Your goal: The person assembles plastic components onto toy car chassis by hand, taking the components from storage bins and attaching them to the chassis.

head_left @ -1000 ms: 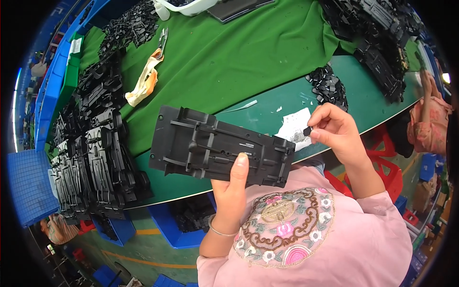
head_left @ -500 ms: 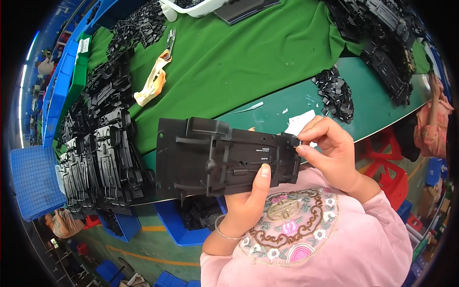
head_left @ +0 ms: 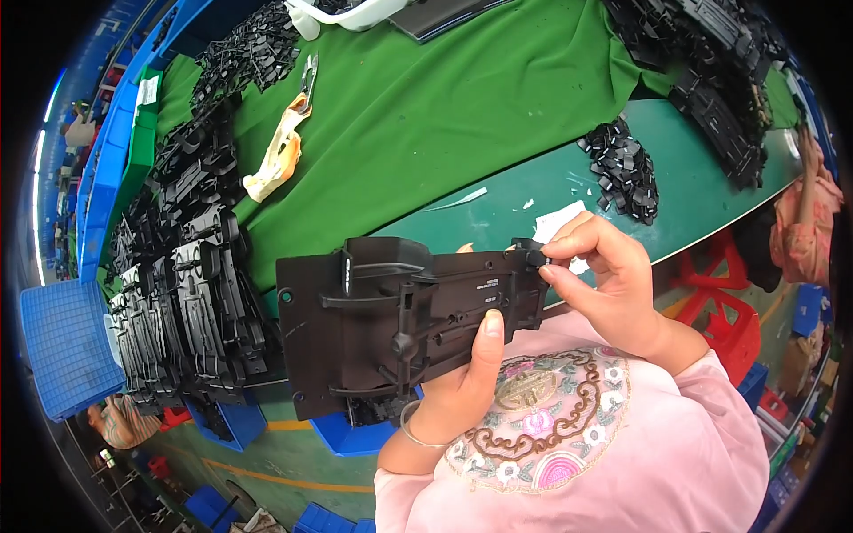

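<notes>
My left hand [head_left: 466,377] grips a long black moulded plastic panel [head_left: 373,329] from below, with the thumb lying on its ribbed face. At the panel's right end, my right hand [head_left: 609,280] pinches a small black clip [head_left: 536,256] between thumb and forefinger, touching the panel's upper corner. Whether the clip is seated there I cannot tell. Beyond the right hand, a heap of small black clips [head_left: 622,173] lies on the green tabletop [head_left: 693,147]. A white paper scrap [head_left: 558,222] shows just behind the fingers.
Pliers with wrapped handles [head_left: 284,142] rest on the green cloth [head_left: 426,115]. Stacked black panels [head_left: 209,293] stand at left, beside a blue mesh basket [head_left: 67,346]. More black parts [head_left: 724,115] pile up at far right. A red stool [head_left: 729,311] and a co-worker's sleeve [head_left: 809,226] are beyond the table edge.
The panel's left end has swung lower and tilted, bringing more of its ribbed side into view. My right hand has shifted slightly left with it, still pinching the clip.
</notes>
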A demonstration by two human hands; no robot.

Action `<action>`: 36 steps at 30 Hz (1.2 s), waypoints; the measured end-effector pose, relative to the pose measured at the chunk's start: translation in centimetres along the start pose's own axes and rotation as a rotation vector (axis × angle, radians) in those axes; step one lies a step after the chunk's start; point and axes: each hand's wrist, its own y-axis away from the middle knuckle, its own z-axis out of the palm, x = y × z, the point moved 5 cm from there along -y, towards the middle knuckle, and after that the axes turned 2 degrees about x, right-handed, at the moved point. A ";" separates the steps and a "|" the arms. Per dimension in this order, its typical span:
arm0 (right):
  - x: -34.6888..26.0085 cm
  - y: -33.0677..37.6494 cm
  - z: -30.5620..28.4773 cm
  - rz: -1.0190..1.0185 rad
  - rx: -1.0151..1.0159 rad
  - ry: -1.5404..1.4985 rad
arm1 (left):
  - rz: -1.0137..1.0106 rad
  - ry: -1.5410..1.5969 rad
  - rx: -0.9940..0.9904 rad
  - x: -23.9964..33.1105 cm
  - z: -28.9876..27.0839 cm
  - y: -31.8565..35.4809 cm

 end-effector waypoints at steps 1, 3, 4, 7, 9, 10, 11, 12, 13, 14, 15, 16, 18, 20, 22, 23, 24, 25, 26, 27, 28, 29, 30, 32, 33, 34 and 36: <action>0.0 0.0 0.0 0.001 0.001 0.000 | -0.001 0.000 -0.001 0.0 0.0 0.0; 0.1 0.0 0.0 0.002 0.011 0.008 | -0.009 0.006 0.003 0.1 0.1 -0.1; 0.1 0.0 0.0 0.003 0.012 0.008 | -0.010 0.006 0.002 0.0 0.1 -0.1; 0.1 -0.2 0.1 0.001 0.002 0.025 | -0.010 -0.013 -0.003 -0.1 0.1 -0.1; 0.2 -0.2 0.1 0.003 -0.004 0.034 | 0.019 -0.047 -0.007 0.0 0.1 -0.2; 0.2 -0.3 0.1 0.003 -0.003 0.034 | 0.019 -0.047 -0.008 -0.1 0.1 -0.1; 0.2 -0.3 0.1 0.002 -0.013 0.044 | -0.037 -0.056 0.002 -0.4 0.1 0.1; 0.2 -0.3 0.1 0.001 -0.022 0.054 | -0.093 -0.066 0.011 -0.6 0.0 0.2; 0.3 -0.3 0.1 0.001 -0.021 0.053 | -0.093 -0.066 0.011 -0.6 0.1 0.1; 0.3 -0.4 0.1 0.005 -0.041 0.050 | -0.100 -0.069 0.003 -0.5 0.2 0.1; 0.3 -0.4 0.2 0.009 -0.061 0.047 | -0.108 -0.071 -0.005 -0.5 0.2 0.1; 0.4 -0.5 0.2 0.008 -0.061 0.047 | -0.107 -0.072 -0.005 -0.5 0.2 0.1; 0.5 -0.5 0.3 0.002 -0.084 0.046 | -0.076 -0.081 -0.013 -0.5 0.2 0.1; 0.6 -0.6 0.1 0.009 -0.101 0.019 | -0.065 -0.122 -0.030 -0.5 0.1 0.2; 0.7 -0.8 0.1 0.015 -0.119 -0.009 | -0.053 -0.164 -0.045 -0.5 -0.1 0.2; 0.9 -0.8 0.1 0.035 -0.138 -0.042 | -0.032 -0.205 -0.067 -0.4 0.0 0.2; 1.0 -0.8 0.2 0.056 -0.156 -0.075 | -0.011 -0.246 -0.088 -0.3 0.0 0.2; 1.0 -0.9 0.1 0.055 -0.156 -0.075 | -0.010 -0.245 -0.088 -0.3 0.1 0.2; 1.1 -0.8 0.2 0.077 -0.167 -0.067 | -0.007 -0.264 -0.079 -0.3 0.0 0.2; 1.2 -0.8 0.2 0.099 -0.178 -0.060 | -0.004 -0.282 -0.070 -0.3 0.0 0.1; 1.0 -0.9 0.3 0.099 -0.178 -0.059 | -0.003 -0.282 -0.070 -0.3 0.0 0.1; 0.9 -0.9 0.4 0.138 -0.137 -0.163 | 0.022 -0.315 -0.081 -0.2 0.1 0.0; 0.9 -0.9 0.4 0.178 -0.096 -0.267 | 0.046 -0.349 -0.092 -0.1 0.1 -0.1; 0.8 -0.7 0.2 0.177 -0.087 -0.238 | 0.026 -0.389 -0.172 0.3 0.2 -0.8; 0.8 -0.6 0.0 0.175 -0.076 -0.209 | 0.006 -0.429 -0.253 0.3 0.4 -1.0; 0.7 -0.7 0.1 0.175 -0.079 -0.210 | 0.006 -0.430 -0.251 0.4 0.5 -0.6; 0.8 -0.8 0.2 0.204 -0.115 -0.084 | -0.098 -0.242 -0.171 0.0 0.5 0.1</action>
